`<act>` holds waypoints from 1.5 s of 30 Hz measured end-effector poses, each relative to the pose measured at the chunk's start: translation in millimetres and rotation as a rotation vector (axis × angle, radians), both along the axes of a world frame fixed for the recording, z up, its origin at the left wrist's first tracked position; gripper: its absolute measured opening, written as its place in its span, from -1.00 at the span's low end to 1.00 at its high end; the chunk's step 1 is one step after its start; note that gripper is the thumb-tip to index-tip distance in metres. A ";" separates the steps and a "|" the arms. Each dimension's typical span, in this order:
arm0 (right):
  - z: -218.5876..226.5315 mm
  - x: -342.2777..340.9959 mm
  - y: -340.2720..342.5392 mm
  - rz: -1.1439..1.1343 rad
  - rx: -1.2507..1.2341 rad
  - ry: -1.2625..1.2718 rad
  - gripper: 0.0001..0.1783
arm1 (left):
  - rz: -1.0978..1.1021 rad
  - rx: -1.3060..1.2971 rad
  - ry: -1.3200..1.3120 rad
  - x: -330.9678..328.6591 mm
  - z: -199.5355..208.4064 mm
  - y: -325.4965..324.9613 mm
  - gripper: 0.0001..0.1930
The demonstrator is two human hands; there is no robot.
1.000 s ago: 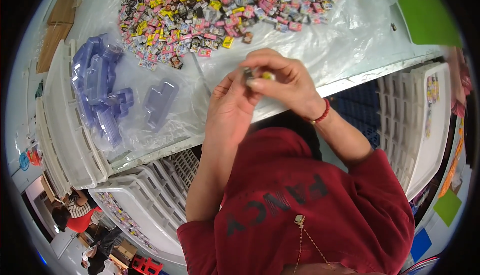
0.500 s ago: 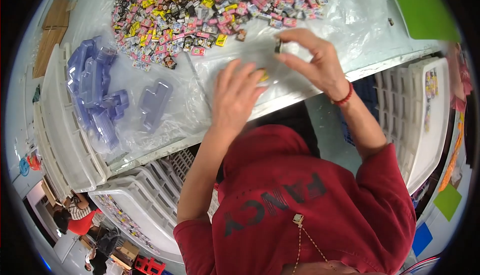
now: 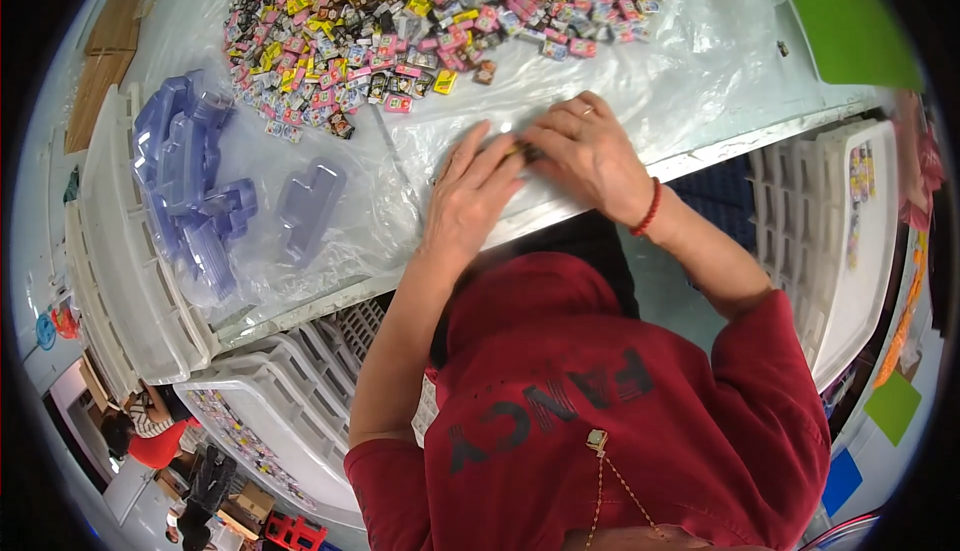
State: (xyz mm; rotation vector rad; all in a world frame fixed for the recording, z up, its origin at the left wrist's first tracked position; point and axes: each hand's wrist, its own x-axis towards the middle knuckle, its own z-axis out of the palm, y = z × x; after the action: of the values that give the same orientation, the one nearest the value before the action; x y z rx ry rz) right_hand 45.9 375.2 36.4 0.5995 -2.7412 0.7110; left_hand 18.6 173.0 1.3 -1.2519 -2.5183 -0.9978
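My two hands meet over the plastic-covered table edge, fingertips almost touching. Between them shows a small dark and yellow piece, apparently one of the little box-shaped pieces. My left hand curls its fingers against its left side. From the right, my right hand pinches at the same spot, slightly blurred, its fingertips partly hidden. Beyond the hands spreads a large pile of small box-shaped pieces in pink, yellow, black and white. A lone clear bluish plastic tray lies left of my left hand.
Stacked clear bluish trays stand at the left of the table. White plastic crates line the right side below the tabletop, and more white crates are at lower left. A green sheet covers the far right corner. People are in the background, lower left.
My right hand has come down and left, bringing a small dark piece from above the table to my left hand. The left hand has stayed nearly in place, its fingers curling in.
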 end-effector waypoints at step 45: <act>-23.7 -68.9 15.1 -0.239 0.006 0.245 -0.75 | 0.280 0.046 -0.136 -65.5 28.7 32.5 -0.84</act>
State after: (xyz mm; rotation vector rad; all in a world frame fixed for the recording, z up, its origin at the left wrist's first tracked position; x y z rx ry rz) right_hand -23.0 390.4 12.6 0.3265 -2.5298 0.5347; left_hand -46.9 205.5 30.0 -0.8137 -2.6582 -1.0962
